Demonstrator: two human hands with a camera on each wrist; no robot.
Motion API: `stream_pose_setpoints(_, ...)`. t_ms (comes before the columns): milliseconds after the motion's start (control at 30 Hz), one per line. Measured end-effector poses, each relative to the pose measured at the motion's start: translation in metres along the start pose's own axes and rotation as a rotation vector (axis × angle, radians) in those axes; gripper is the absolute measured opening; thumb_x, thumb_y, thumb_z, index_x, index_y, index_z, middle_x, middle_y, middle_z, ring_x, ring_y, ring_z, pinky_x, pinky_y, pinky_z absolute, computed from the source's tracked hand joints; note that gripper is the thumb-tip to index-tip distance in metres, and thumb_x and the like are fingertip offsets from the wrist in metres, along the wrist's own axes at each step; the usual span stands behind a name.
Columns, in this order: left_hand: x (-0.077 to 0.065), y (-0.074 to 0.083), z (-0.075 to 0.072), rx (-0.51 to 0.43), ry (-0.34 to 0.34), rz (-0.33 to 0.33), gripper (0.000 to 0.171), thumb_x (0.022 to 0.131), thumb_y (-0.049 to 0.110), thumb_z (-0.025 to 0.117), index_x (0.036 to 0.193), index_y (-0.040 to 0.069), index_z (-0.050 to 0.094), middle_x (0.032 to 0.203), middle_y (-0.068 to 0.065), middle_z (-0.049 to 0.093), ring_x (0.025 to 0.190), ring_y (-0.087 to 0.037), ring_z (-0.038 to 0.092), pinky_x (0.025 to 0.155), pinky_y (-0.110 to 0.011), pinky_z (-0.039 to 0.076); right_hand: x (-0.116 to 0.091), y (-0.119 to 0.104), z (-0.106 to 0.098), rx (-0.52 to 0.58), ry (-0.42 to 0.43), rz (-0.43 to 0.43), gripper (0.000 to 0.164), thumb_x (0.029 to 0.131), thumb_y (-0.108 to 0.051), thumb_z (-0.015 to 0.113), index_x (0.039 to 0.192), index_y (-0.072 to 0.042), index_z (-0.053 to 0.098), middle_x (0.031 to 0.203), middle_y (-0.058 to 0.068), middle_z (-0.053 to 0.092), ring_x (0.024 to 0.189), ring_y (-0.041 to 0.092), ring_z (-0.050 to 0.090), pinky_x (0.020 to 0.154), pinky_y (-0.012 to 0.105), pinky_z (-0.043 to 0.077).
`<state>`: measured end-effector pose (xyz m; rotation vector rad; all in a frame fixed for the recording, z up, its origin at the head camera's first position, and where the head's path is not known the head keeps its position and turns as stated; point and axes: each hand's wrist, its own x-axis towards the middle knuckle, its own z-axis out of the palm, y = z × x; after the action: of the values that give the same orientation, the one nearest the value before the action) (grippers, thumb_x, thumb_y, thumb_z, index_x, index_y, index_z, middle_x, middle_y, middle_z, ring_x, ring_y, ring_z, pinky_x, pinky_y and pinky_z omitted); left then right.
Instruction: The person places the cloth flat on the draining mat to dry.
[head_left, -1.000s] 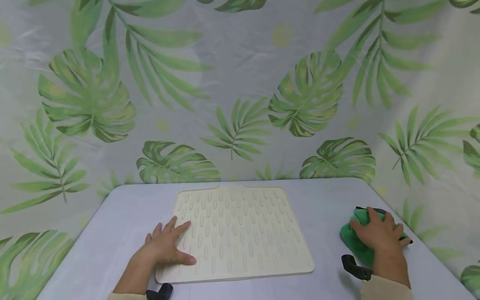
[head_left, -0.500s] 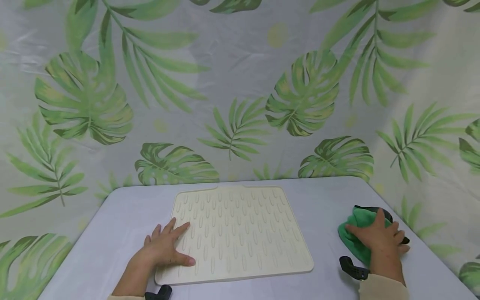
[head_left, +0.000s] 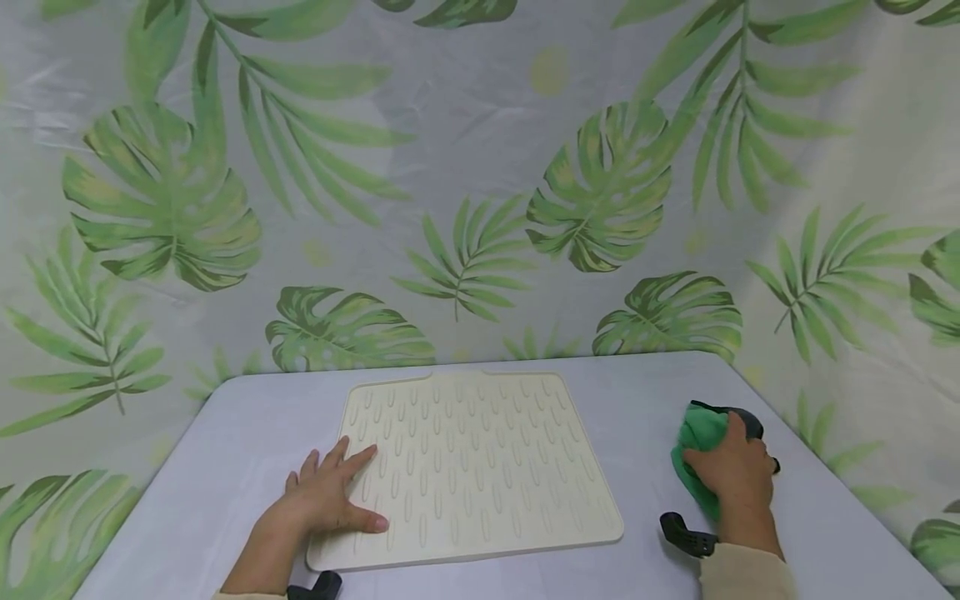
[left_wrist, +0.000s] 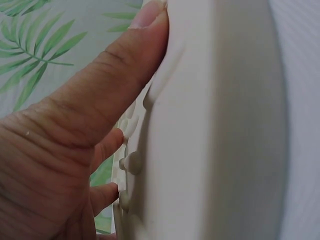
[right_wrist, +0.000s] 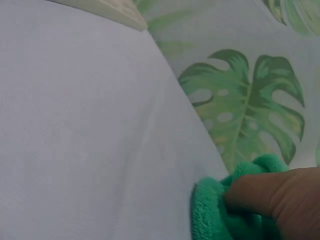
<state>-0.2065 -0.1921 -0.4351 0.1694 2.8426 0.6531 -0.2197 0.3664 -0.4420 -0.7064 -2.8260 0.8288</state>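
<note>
A cream mat (head_left: 487,475) with rows of raised oval ribs lies flat on the white table. My left hand (head_left: 322,498) rests on its left side, fingers spread and thumb straight out over the ribs. In the left wrist view the thumb (left_wrist: 115,70) lies along the mat's thick edge (left_wrist: 185,145). Over at the right, my right hand (head_left: 738,473) grips a bunched green plush cloth (head_left: 699,432). A dark piece (head_left: 748,422) shows beyond the fingers at the cloth's far side. In the right wrist view the thumb (right_wrist: 252,192) presses into the cloth's folds.
The white table (head_left: 645,417) slopes off at its right edge near the right hand. Behind it hangs a pale curtain (head_left: 465,142) printed with green leaves. Each wrist wears a black camera mount (head_left: 686,535).
My right hand has drawn the green cloth leftward, closing round it more, with the dark piece shifting along. My left hand stays in place on the mat; the head view has shifted slightly.
</note>
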Motion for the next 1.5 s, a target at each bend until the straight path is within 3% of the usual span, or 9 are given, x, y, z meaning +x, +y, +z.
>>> stream_pose_setpoints(200,-0.001,0.0,0.0,0.013,0.005,-0.001,0.126,0.051,0.068,0.09,0.157,0.021,0.041,0.166,-0.031,0.017,0.145,-0.071,0.008,0.108,-0.087,0.009,0.001,-0.011,0.012,-0.007,0.07,-0.049,0.087,0.086,-0.023,0.067,0.159,-0.005,0.022,0.134,0.046,0.038,0.121,0.064,0.038,0.082,0.069,0.046)
stream_pose_setpoints(567,0.0,0.0,-0.001,0.011,-0.004,-0.003,0.126,0.052,0.07,0.089,0.158,0.022,0.04,0.167,-0.03,0.017,0.146,-0.07,0.006,0.109,-0.086,0.008,-0.001,-0.012,0.008,0.015,0.125,-0.045,0.076,0.091,-0.025,0.061,0.157,-0.009,0.027,0.129,0.042,0.042,0.111,0.062,0.047,0.071,0.06,0.046)
stream_pose_setpoints(1067,0.002,0.002,-0.001,0.028,0.001,-0.005,0.125,0.052,0.068,0.09,0.157,0.021,0.041,0.166,-0.03,0.019,0.145,-0.071,0.009,0.108,-0.087,0.01,-0.006,-0.024,-0.016,0.095,0.263,0.039,0.082,0.094,-0.054,0.054,0.152,0.002,0.035,0.129,0.039,0.056,0.106,0.053,0.057,0.075,0.059,0.045)
stream_pose_setpoints(1233,0.002,0.0,0.001,0.02,0.004,-0.008,0.125,0.052,0.069,0.089,0.157,0.021,0.041,0.167,-0.03,0.018,0.145,-0.07,0.007,0.108,-0.087,0.008,-0.011,-0.034,-0.025,0.14,0.25,0.047,0.084,0.095,-0.056,0.05,0.155,-0.001,0.031,0.134,0.039,0.054,0.112,0.055,0.055,0.081,0.062,0.045)
stream_pose_setpoints(1367,0.002,-0.001,0.002,0.013,0.008,-0.006,0.125,0.052,0.068,0.089,0.157,0.022,0.041,0.167,-0.03,0.018,0.146,-0.07,0.007,0.108,-0.087,0.008,-0.016,-0.043,-0.028,0.212,0.239,0.032,0.084,0.097,-0.053,0.048,0.16,-0.004,0.024,0.141,0.039,0.049,0.122,0.056,0.049,0.091,0.064,0.042)
stream_pose_setpoints(1500,0.001,0.0,0.002,0.012,0.008,-0.011,0.125,0.052,0.068,0.09,0.157,0.022,0.041,0.167,-0.029,0.018,0.146,-0.07,0.007,0.109,-0.087,0.008,-0.019,-0.053,-0.026,0.31,0.253,0.016,0.081,0.097,-0.05,0.051,0.162,-0.011,0.022,0.146,0.036,0.048,0.126,0.053,0.048,0.093,0.062,0.042)
